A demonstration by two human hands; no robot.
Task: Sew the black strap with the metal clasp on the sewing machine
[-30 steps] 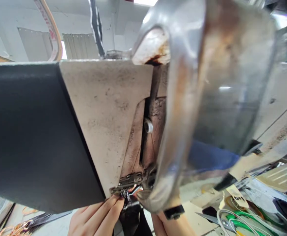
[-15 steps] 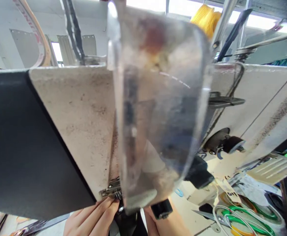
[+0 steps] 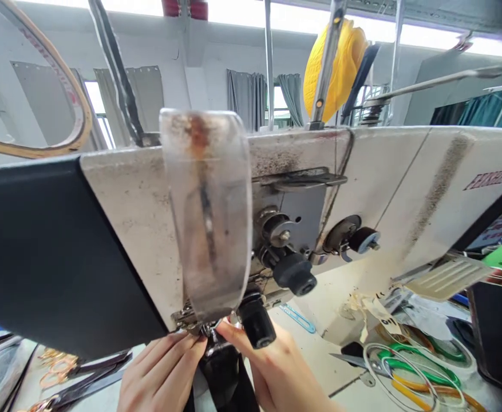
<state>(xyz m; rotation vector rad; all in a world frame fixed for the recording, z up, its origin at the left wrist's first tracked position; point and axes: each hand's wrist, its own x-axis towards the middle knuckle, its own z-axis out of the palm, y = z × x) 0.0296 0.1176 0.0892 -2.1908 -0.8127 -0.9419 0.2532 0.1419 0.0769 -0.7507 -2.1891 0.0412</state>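
The black strap [image 3: 222,375] is pinched between the fingertips of the left hand [image 3: 160,375] and right hand [image 3: 276,372], fingers loosely curled, directly beneath the clear plastic guard [image 3: 208,212] of the grey-white sewing machine [image 3: 383,183].

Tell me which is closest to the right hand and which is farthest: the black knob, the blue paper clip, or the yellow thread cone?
1. Black knob: just above the right hand, about touching it.
2. Blue paper clip: on the table, slightly to the right.
3. Yellow thread cone: high up, behind the machine.
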